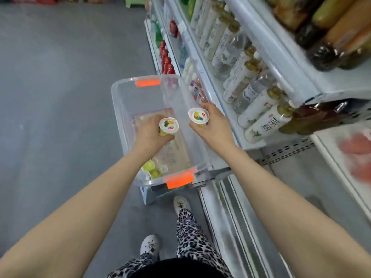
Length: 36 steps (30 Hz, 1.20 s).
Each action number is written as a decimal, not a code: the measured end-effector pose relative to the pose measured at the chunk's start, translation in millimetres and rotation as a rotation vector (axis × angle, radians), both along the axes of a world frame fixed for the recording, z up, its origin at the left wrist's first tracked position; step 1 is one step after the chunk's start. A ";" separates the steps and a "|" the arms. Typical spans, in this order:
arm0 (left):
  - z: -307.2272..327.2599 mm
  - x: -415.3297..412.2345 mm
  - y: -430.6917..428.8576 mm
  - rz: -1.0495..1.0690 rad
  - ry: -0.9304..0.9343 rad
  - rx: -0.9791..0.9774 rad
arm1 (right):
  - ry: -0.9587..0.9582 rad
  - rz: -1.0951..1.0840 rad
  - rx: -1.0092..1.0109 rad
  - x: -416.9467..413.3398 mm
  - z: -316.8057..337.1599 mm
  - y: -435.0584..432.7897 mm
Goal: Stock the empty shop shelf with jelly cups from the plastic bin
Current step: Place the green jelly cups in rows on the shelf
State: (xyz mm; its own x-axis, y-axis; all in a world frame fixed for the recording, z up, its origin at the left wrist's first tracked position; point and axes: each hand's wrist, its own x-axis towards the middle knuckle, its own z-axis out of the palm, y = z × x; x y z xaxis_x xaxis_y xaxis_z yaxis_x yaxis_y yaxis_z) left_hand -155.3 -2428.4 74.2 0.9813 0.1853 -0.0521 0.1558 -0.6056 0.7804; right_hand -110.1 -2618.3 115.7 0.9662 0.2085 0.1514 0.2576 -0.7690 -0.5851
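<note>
While two jelly cups [151,169] lay in the plastic bin [122,101] below, the left hand [151,133] and right hand [213,125] each gripped a cup.

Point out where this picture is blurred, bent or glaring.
Head view: motion blur smears the bottles and pink packs at the right edge; the wide lens bows the shelf rail; the left jelly cup and right jelly cup, gripped by the left hand and right hand, look fairly sharp; light is soft, and the bin barely glints.
</note>
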 end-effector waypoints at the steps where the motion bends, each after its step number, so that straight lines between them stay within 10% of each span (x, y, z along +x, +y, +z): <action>1: 7.8 -6.5 -2.5 -0.045 -0.025 0.015 | -0.023 -0.030 0.000 -13.1 5.8 -7.8; 36: 135.5 -339.6 -332.0 -0.972 -0.310 -0.083 | -0.339 -0.909 -0.125 -535.4 144.0 -318.7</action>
State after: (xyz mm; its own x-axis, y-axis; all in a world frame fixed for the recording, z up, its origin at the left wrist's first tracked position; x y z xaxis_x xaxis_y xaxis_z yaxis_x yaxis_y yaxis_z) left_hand -494.9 -2760.3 209.7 0.6773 -0.6907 0.2534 -0.5901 -0.3044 0.7477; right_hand -645.6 -2937.0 259.7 0.6761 -0.5605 0.4783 -0.3242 -0.8092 -0.4900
